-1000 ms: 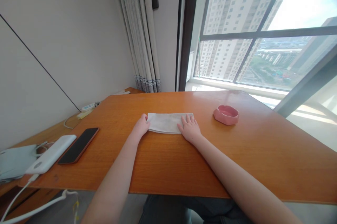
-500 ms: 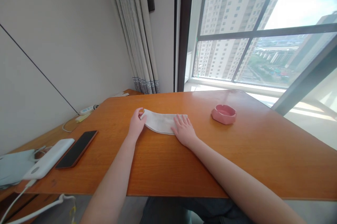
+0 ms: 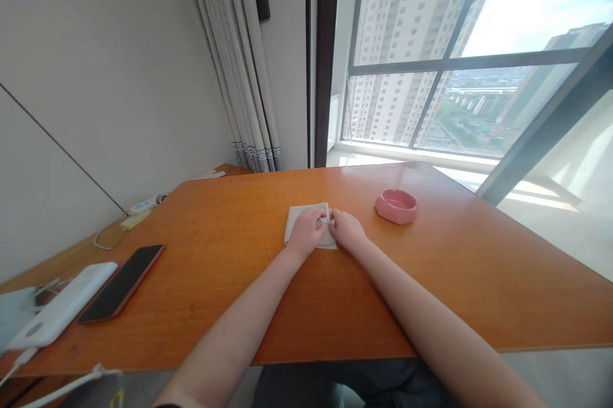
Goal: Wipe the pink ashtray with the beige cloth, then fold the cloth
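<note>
Head view | found folded white cloth (image 3: 327,241) on surface (image 3: 239,229), mostly under left grip (image 3: 307,229), right edge at right grip (image 3: 348,229) | pinched white fold with both, nearly touching | judged left nearer its middle, long axis unclear | noted pink dish (image 3: 397,215) apart, rightward

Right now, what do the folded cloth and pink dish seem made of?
The folded cloth is probably matte fabric, judging by its soft fold and dull surface. The pink dish might be ceramic or plastic: smooth, faceted, stiff-looking walls, satin rather than glossy.
</note>
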The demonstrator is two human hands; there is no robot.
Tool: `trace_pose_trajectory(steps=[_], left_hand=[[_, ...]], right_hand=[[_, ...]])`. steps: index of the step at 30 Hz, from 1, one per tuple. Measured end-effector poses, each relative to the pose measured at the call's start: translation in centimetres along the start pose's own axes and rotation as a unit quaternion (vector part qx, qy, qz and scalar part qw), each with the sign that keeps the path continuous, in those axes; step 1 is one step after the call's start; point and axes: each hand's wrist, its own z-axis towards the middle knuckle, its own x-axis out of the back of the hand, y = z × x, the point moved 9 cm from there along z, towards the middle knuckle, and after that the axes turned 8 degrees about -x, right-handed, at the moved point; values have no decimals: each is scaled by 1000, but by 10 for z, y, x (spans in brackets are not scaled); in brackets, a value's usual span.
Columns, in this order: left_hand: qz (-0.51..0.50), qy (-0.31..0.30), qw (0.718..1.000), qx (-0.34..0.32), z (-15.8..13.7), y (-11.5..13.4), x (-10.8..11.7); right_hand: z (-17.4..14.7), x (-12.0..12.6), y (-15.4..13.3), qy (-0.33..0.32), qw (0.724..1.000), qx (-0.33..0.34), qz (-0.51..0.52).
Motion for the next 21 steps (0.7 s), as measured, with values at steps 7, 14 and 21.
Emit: trace_pose_trajectory(steps=[7,14,21], left_hand=[[-22,-56,998,-29,-8,3,-35],[-19,-62,997,-52,-8,11,-32],[-78,-54,995,-31,-13,6,-29]], right_hand=[[2,-5,11,-37,998,-33,-34],[2,-4,10,-37,998,-32,-27],[3,-4,11,-35,999,-35,-19]])
